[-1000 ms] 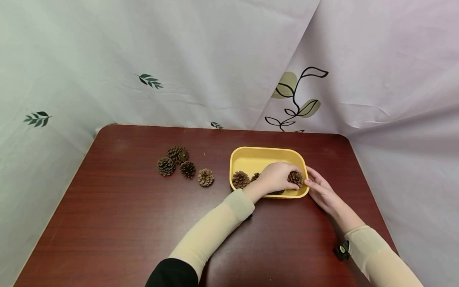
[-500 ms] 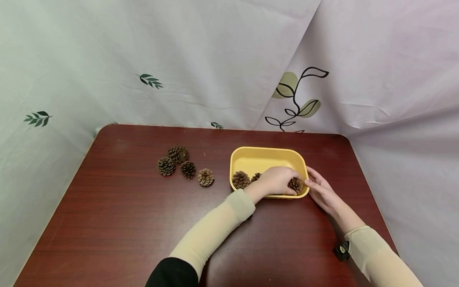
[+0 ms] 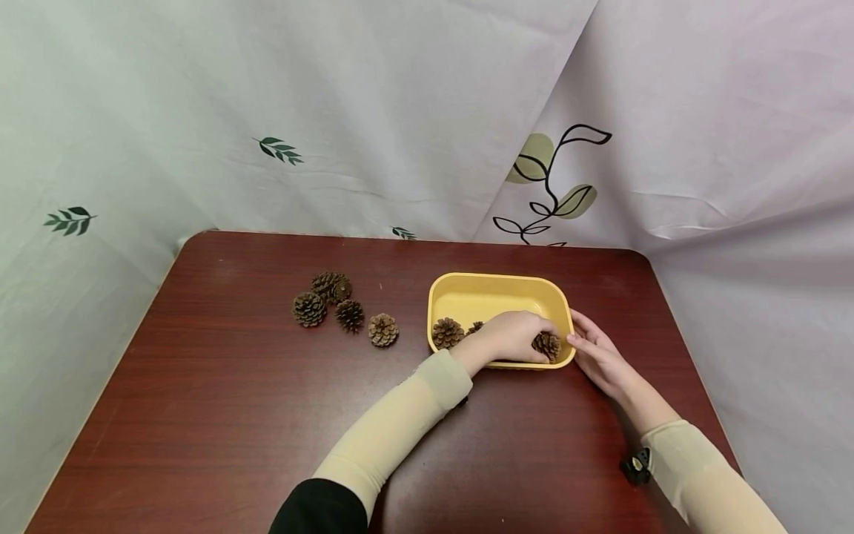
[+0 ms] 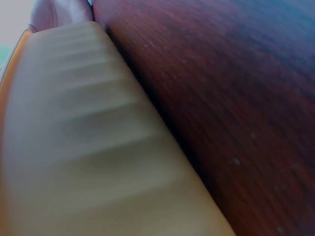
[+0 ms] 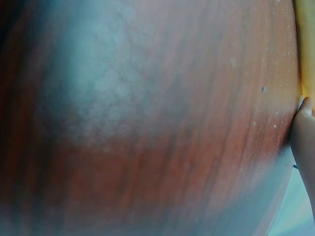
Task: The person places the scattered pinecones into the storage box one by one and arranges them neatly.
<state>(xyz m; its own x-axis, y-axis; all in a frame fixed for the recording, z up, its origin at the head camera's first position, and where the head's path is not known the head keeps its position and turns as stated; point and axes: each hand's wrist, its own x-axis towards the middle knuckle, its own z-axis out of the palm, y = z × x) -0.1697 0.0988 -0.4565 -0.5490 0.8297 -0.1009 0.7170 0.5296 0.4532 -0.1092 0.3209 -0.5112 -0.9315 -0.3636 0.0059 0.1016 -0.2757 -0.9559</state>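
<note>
In the head view, a yellow plastic tray (image 3: 494,279) stands on the table. My left hand (image 3: 517,335) reaches into its right end, with fingers curled around a brown pine cone (image 3: 547,346). Another pine cone (image 3: 448,334) lies at the tray's left end, and part of a third pine cone (image 3: 474,327) shows behind my wrist. My left hand and forearm hide the tray's front middle. At the right end, my right hand (image 3: 599,362) holds the tray, thumb at the rim and fingers along the outside. The left wrist view is mostly filled by the tray's outer wall (image 4: 83,123).
Several loose pine cones (image 3: 310,309) lie left of the tray, and the nearest pine cone (image 3: 383,331) sits apart from the cluster. Beneath everything is a dark red wooden table (image 3: 220,415) with rounded far corners. White patterned cloth (image 3: 373,126) hangs behind it.
My left hand has lowered the pine cone towards the floor of the tray's right end, then shifted very slightly left. My right hand and the loose pine cones have not moved.
</note>
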